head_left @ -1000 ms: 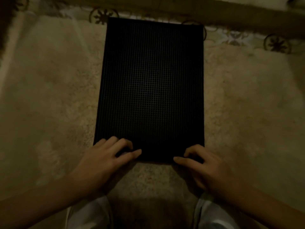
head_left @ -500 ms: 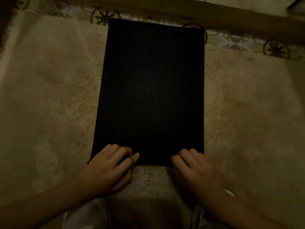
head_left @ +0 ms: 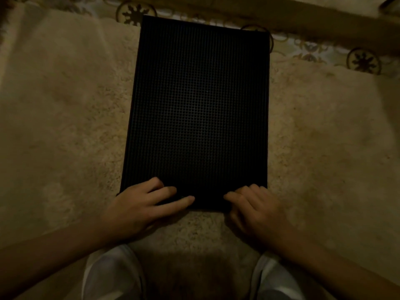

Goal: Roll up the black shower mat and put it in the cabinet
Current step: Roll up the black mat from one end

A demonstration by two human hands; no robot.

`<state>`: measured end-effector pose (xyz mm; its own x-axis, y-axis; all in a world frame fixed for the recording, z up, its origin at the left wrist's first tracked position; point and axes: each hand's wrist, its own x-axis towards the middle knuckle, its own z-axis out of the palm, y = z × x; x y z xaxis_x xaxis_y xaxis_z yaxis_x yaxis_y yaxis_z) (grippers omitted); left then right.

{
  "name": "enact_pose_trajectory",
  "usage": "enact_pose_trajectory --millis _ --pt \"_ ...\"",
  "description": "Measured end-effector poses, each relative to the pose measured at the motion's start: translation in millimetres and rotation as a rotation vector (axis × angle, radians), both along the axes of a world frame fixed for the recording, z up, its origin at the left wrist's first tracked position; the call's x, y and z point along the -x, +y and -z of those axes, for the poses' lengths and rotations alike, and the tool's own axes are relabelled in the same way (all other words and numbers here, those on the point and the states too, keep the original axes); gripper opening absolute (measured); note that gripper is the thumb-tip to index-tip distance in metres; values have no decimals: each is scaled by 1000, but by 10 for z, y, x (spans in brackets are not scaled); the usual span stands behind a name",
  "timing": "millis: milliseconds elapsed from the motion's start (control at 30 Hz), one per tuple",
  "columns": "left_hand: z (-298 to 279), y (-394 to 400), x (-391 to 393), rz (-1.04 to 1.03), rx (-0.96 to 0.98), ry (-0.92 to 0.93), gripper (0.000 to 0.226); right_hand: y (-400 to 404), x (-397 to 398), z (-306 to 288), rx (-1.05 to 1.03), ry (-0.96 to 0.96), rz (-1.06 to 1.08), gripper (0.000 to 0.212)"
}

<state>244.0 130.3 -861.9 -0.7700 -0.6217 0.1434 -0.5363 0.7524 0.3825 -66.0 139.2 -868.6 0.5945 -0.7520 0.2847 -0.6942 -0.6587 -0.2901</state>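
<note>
The black shower mat (head_left: 199, 109), a rectangle with a fine grid of holes, lies flat on a beige shaggy rug, its long side running away from me. My left hand (head_left: 138, 206) rests on the mat's near left corner, fingers curled over the near edge. My right hand (head_left: 255, 208) is on the near right corner, fingers bent onto the edge. The near edge looks slightly lifted under my fingers. No cabinet is in view.
The beige rug (head_left: 65, 126) spreads to both sides of the mat. Patterned floor tiles (head_left: 363, 61) and a wooden strip (head_left: 303, 20) run along the far side. My knees in white cloth (head_left: 112, 276) show at the bottom.
Both hands have slid a little along the near edge and curled tighter on it. The mat stays flat in the same place.
</note>
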Motion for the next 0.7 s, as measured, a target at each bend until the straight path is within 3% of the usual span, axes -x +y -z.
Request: enact_pose_trajectory --millis 133,367,700 --pt "28 -36 -21 2 23 18 38 -158 74 37 -1 62 -187 37" --pt "86 -102 -23 -35 -67 65 45 -184 83 95 17 54 -174 33" --pt "49 -207 -28 -31 -90 42 33 -283 57 11 -25 73 -167 28"
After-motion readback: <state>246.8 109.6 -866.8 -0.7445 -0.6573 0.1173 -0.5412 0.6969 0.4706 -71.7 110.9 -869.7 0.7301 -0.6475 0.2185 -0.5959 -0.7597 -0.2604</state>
